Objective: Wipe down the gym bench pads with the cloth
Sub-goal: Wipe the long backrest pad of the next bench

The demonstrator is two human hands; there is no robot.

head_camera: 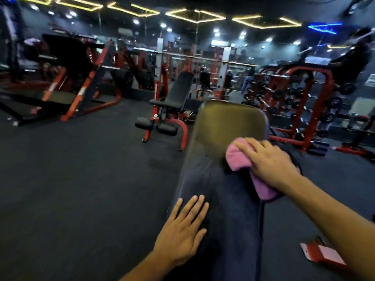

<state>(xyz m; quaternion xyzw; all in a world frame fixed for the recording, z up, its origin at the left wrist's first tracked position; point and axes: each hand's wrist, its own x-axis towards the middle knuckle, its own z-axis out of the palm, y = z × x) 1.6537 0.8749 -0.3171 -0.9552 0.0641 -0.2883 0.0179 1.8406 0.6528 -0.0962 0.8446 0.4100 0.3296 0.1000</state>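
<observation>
Head view: a dim gym under yellow ceiling light strips (pixel 194 16).
Surface: dark bench pad (pixel 221 179) ran toward 12 o'clock over black floor (pixel 81 179).
Cloth: pink cloth (pixel 239 159) lay on the pad's edge at 2 o'clock.
Right grip (pixel 269 161): fingers flat, pressing the cloth.
Left grip (pixel 182 230): open, palm flat on the pad at 6 o'clock.
Room: adjustable bench (pixel 172 102) at 12 o'clock, dumbbell rack (pixel 288 94) at 2 o'clock.

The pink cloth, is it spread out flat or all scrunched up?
Scrunched up. The pink cloth sits bunched in thick folds under the right hand, which presses it on the long dark bench pad.
</observation>
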